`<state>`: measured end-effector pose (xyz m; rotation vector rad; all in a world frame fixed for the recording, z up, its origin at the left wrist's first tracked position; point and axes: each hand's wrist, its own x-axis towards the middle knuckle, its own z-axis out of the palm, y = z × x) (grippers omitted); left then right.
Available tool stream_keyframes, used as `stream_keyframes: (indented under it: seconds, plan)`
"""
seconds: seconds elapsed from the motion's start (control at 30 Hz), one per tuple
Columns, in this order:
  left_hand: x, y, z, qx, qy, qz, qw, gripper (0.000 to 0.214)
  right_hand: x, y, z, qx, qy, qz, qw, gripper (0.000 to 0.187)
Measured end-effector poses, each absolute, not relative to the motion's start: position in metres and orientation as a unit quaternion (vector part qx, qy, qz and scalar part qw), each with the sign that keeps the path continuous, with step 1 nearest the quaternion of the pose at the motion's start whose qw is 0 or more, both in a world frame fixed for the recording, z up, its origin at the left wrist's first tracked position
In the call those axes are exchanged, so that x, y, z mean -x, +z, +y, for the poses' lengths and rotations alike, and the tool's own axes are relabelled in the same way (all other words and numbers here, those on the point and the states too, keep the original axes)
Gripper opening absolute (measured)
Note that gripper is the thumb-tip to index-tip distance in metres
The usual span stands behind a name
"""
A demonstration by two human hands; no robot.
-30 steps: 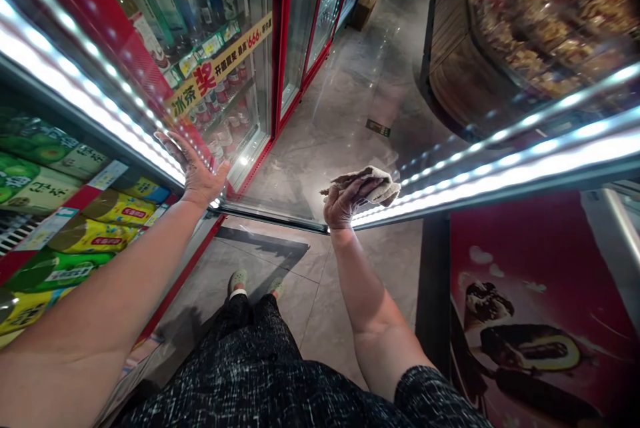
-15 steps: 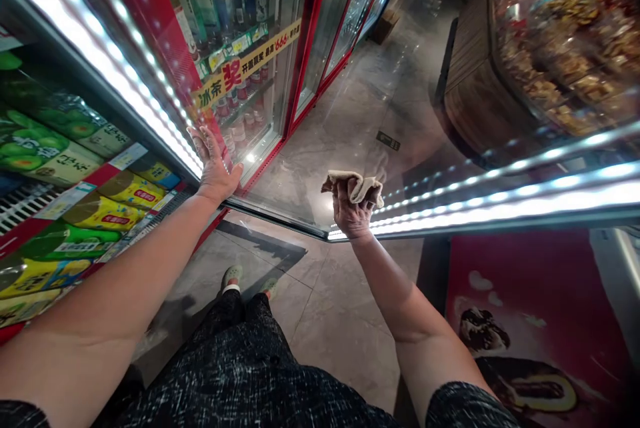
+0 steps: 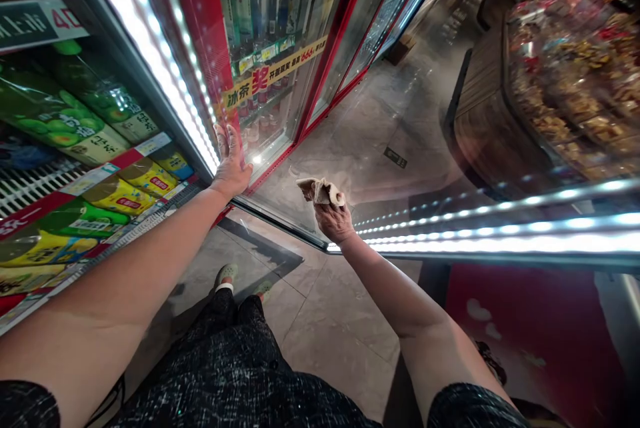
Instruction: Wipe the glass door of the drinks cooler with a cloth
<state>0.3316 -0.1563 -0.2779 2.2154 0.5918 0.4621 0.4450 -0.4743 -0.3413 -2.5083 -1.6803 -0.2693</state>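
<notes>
A folded beige cloth point(image 3: 327, 192) is gripped in my right hand point(image 3: 334, 220), low on the glass door point(image 3: 305, 205) near its bottom frame. The cloth appears pressed against the pane. My left hand point(image 3: 233, 165) rests with fingers stretched out at the hinge-side edge of the open door, beside the bright light strip. Nothing shows in that hand. Through the glass a yellow sticker strip point(image 3: 275, 73) with red and black lettering shows on the neighbouring cooler.
On the left, cooler shelves hold green drink bottles point(image 3: 65, 115) and yellow-labelled bottles point(image 3: 117, 201). Beyond the door stands a rounded wooden display bin point(image 3: 480, 105) heaped with packaged goods. A red panel point(image 3: 530, 328) is at lower right. Grey tiles point(image 3: 320, 321) lie underfoot.
My right hand has slid left across the glass with the cloth, which now looks more bunched. My left hand stays at the door's edge while the view has shifted a little.
</notes>
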Motion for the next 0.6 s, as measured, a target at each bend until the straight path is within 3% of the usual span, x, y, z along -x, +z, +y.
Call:
stream_keyframes:
  seconds: [0.27, 0.43, 0.6]
  plan:
    - [-0.329, -0.277, -0.157, -0.866, 0.197, 0.244, 0.389, 0.110, -0.439, -0.366, -0.451, 0.790, -0.023, -0.611, 0.048, 0.040]
    - [-0.327, -0.274, -0.159, -0.870, 0.184, 0.255, 0.380, 0.108, -0.437, -0.339, -0.431, 0.801, -0.066, -0.593, 0.057, 0.045]
    - [-0.318, -0.269, -0.157, -0.881, 0.171, 0.259, 0.357, 0.094, -0.431, -0.338, -0.395, 0.808, -0.061, -0.584, 0.052, 0.049]
